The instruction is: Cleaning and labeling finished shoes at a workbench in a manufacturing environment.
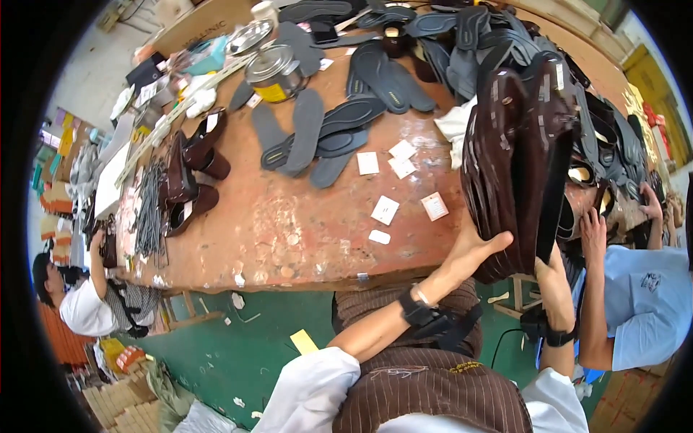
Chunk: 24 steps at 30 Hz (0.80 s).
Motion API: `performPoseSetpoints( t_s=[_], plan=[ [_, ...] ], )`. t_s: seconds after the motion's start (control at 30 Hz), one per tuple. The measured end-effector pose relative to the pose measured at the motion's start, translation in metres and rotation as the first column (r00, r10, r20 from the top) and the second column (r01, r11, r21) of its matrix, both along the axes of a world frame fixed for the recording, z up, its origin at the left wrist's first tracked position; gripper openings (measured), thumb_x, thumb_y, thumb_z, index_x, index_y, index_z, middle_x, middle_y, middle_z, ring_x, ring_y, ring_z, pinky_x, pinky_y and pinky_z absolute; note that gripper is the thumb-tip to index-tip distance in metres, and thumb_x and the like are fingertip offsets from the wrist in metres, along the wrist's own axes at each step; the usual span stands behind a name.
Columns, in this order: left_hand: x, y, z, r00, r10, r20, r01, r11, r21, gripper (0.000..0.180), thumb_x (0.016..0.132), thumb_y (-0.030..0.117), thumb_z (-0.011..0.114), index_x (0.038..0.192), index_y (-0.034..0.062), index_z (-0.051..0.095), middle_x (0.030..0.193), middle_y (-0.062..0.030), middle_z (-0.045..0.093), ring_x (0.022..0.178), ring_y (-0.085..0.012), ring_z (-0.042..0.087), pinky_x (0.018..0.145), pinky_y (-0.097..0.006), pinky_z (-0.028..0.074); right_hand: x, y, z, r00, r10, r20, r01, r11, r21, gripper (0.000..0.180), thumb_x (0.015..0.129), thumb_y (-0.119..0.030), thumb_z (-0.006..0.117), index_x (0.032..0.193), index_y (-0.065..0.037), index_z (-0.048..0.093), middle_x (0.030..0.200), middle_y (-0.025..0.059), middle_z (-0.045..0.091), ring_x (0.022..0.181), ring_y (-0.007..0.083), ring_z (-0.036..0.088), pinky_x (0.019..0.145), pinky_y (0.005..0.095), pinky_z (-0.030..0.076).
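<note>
Our left hand (473, 250) is wrapped around the lower left side of a thick bundle of glossy dark-brown leather shoes or shoe uppers (492, 169), its thumb laid across the near face and its fingers hidden behind. Our right hand (554, 278) is at the lower right side of the same bundle, but so much of it is covered that we cannot tell how far its fingers are closed. We have the bundle tilted up at the front right of a worn reddish-brown tabletop (274, 242); we cannot tell whether any of it rests there.

Just left of it lies a crumpled white cloth (455, 131), and farther left we see small square white cards (385, 210) scattered about. Flat grey shoe insoles (304, 130) overlap beyond them, near a round silver tin with a yellow label (274, 76). Toward our left stand glossy dark-brown block-heeled shoes (179, 173), beside a bunch of thin grey cords (150, 216). On our right, a co-worker in a light-blue shirt (646, 303) reaches both hands toward the table.
</note>
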State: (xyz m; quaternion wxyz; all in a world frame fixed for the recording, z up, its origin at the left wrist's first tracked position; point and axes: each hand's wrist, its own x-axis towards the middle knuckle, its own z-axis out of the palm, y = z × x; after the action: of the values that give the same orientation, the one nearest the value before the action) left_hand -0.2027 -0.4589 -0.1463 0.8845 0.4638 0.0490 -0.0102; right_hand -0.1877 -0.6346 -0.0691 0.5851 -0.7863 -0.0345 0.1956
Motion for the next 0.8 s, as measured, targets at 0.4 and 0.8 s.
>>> performPoseSetpoints(
  t_s=[0.4, 0.8],
  plan=[
    [-0.130, 0.189, 0.044, 0.930, 0.350, -0.115, -0.343, 0.936, 0.078, 0.095, 0.072, 0.021, 0.080, 0.146, -0.0045, 0.027, 0.135, -0.0162, 0.051, 0.125, -0.0259, 0.052, 0.107, -0.038, 0.042, -0.006, 0.162, 0.017, 0.575, 0.767, 0.283, -0.810, 0.582, 0.068, 0.076, 0.096, -0.041, 0.058, 0.153, -0.001, 0.026, 0.146, 0.0267, 0.044, 0.135, 0.0377, 0.045, 0.110, 0.0447, 0.036],
    [-0.259, 0.226, -0.003, 0.834, 0.433, -0.343, -0.547, 0.733, -0.405, 0.075, 0.076, 0.025, 0.075, 0.139, -0.0013, 0.046, 0.134, -0.0171, 0.057, 0.117, -0.0327, 0.059, 0.105, -0.044, 0.046, 0.078, 0.308, -0.088, 0.468, 0.673, 0.573, -0.441, 0.740, -0.509, 0.053, 0.075, -0.007, 0.072, 0.126, -0.008, 0.060, 0.118, 0.0212, 0.063, 0.115, 0.0366, 0.058, 0.095, 0.0439, 0.047]
  ],
)
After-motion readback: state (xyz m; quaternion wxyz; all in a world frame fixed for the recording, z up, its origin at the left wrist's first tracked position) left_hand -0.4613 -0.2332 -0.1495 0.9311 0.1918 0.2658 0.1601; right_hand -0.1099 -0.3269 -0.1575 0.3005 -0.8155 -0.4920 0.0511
